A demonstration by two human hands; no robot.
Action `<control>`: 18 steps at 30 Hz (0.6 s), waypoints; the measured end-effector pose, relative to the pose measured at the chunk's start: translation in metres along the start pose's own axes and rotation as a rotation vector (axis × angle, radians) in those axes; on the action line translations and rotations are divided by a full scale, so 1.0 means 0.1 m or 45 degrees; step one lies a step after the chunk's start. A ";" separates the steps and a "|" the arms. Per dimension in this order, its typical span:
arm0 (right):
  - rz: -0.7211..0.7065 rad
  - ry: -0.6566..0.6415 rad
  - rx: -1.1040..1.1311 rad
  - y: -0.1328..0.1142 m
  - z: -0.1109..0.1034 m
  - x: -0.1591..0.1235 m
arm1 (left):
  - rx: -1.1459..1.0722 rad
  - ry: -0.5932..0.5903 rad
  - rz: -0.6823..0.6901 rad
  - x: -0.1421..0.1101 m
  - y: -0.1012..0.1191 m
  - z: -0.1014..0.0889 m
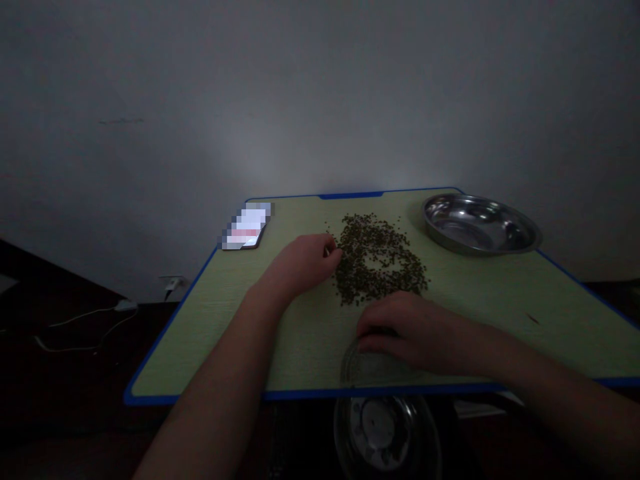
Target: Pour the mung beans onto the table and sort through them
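A loose spread of small dark brown grains (357,277), like seeds or peppercorns, lies on the pale green tabletop, thinned out at its middle. My left hand (309,263) is at the pile's left edge, fingers curled in and thumb near the index finger; anything pinched there is too small to make out. Just in front of the pile is my right hand (407,327), its thumb and fingertips brought together. Whatever those fingertips hold is hidden. Partly under that hand, a clear round dish or lid (357,373) sits at the table's front edge.
A shiny steel basin (480,243) stands at the table's right back. A lit phone (246,230) lies at the left back. Below the front edge is another steel bowl (387,433). A small reddish-brown sliver (533,319) lies on the right. A white cable (95,347) trails along the floor.
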State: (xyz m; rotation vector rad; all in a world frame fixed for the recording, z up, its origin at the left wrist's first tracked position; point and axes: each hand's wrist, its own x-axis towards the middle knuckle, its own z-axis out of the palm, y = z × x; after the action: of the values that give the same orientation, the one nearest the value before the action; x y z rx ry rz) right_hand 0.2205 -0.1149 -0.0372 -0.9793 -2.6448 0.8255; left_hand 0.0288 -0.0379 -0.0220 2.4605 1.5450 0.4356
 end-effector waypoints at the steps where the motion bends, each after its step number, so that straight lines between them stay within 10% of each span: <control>1: 0.003 -0.004 0.015 0.01 0.00 -0.01 | 0.000 0.001 0.001 0.00 0.00 0.00; 18: 0.158 0.091 0.104 0.05 -0.13 -0.29 | 0.014 -0.024 -0.016 0.01 -0.03 0.01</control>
State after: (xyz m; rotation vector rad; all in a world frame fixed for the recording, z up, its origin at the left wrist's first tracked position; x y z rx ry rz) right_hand 0.2500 -0.1249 -0.0292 -1.1384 -2.4907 0.9003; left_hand 0.0272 -0.0361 -0.0240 2.4549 1.5583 0.4012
